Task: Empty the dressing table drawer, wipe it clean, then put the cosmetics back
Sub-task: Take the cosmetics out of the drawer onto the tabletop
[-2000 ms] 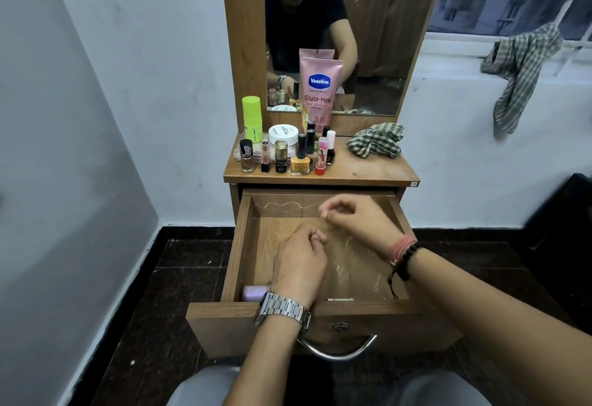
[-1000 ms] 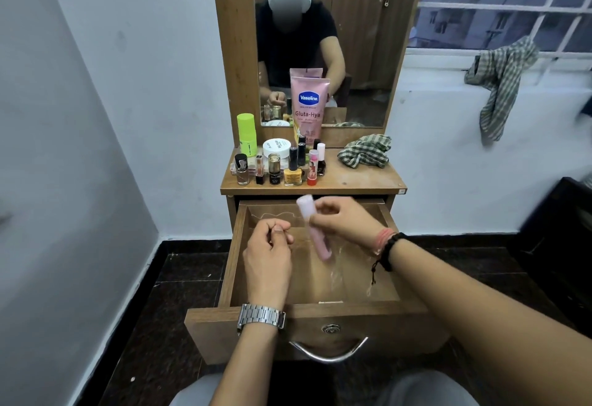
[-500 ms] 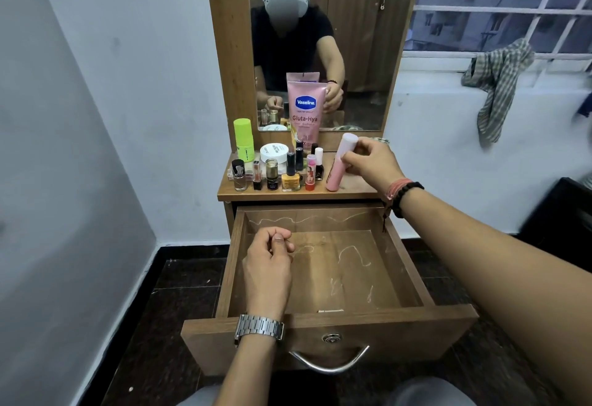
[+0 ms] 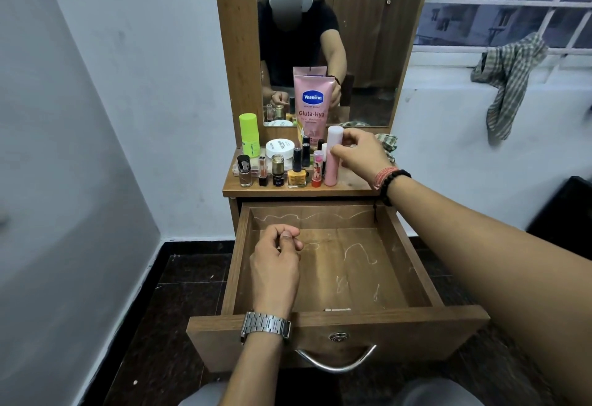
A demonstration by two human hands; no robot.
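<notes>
Standing upright on the wooden bench (image 4: 352, 184), pale pink cylindrical tube (image 4: 333, 159), pinched by right hand (image 4: 360, 154), just beside small nail-polish bottles (image 4: 296, 175). Below, open brown wooden drawer (image 4: 416, 277), chalky scribbles inside. Over it, left hand (image 4: 277, 266), curled, holding nothing visible.
</notes>
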